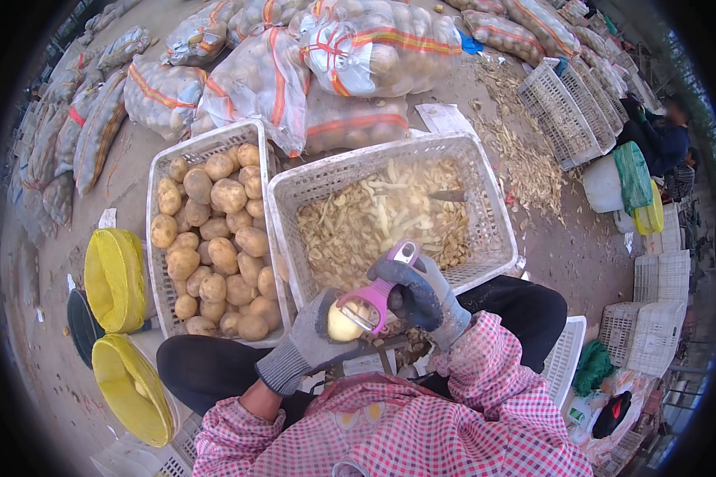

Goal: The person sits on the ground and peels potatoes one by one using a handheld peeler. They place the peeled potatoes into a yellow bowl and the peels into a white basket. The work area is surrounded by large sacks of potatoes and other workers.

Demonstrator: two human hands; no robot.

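Gloved in grey, my left hand (304, 334) grips a peeled, pale yellow potato (345, 321) near my lap. A pink Y-shaped peeler (377, 293) sits in my gloved right hand (428, 295), its metal blade across the potato's right side. Just beyond my hands, a white plastic crate (495, 197) holds a heap of potato peelings (340, 232). A dark blade-like tool (447, 195) lies on those peelings. To the left, a second white crate (155, 262) is filled with unpeeled brown potatoes (224, 253).
Yellow mesh-lined buckets (114, 280) stand at my left. Mesh sacks of potatoes (388, 47) are piled beyond the crates. Peelings (528, 161) litter the ground at the right, beside upright white crates (561, 113). Another person (662, 134) sits at the far right.
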